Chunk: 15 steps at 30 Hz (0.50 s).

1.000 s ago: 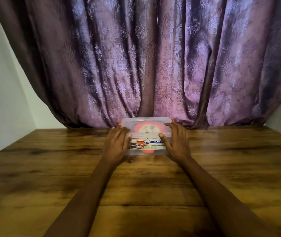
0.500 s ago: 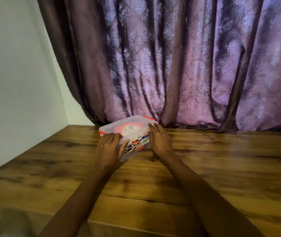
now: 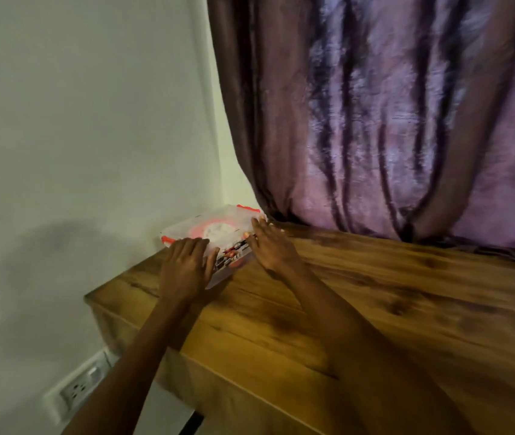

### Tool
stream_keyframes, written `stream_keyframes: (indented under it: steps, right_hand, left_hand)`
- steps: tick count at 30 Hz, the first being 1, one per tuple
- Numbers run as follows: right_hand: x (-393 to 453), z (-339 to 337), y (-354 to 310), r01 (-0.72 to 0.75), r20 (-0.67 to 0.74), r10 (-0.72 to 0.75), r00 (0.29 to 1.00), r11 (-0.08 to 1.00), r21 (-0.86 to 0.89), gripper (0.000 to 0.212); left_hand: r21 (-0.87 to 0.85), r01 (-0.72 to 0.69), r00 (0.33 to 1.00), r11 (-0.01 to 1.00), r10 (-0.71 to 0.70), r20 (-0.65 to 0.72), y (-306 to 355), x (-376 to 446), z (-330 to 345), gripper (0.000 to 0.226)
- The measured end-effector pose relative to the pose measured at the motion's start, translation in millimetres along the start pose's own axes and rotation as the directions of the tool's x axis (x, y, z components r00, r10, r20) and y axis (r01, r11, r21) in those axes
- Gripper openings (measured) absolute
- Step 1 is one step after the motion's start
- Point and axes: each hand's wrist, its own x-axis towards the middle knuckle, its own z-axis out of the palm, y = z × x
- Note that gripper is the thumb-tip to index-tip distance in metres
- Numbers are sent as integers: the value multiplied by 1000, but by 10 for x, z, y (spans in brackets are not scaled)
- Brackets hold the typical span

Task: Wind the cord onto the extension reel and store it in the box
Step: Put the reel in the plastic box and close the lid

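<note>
The box sits at the far left corner of the bench, close by the wall and just at the foot of the curtain. Its clear lid is on, with orange clips showing at two corners, and through the plastic a round orange and white shape reads as the reel; no cord can be seen outside the box. The left hand lies over the near left corner, its fingers bent down over the lid edge and the thumb against the labelled side, so it holds that corner. The right hand rests flat against the right end, fingers straight and spread, pressing more than gripping. To my eye the winding and packing are done and this is the last step, the closed box being set in its place in the corner. What is left looks small: square the box to the wall if that matters, see that every clip is snapped down, which cannot be told from here, then lift both hands straight off so the box does not slide on the smooth wood.
</note>
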Motion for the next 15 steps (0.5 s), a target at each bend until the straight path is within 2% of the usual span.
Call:
stream_keyframes:
  steps: [7,15]
  right_hand:
    - [474,296,-475,42,88,-41,995,999,-3,65]
    - [830,503,-724,29,127,-32,991,999,23,66]
  left_hand:
    - [117,47,997,992,-54,54,-561,0,14,38]
    - [153,81,990,985,-97,103,-847,47,75,40]
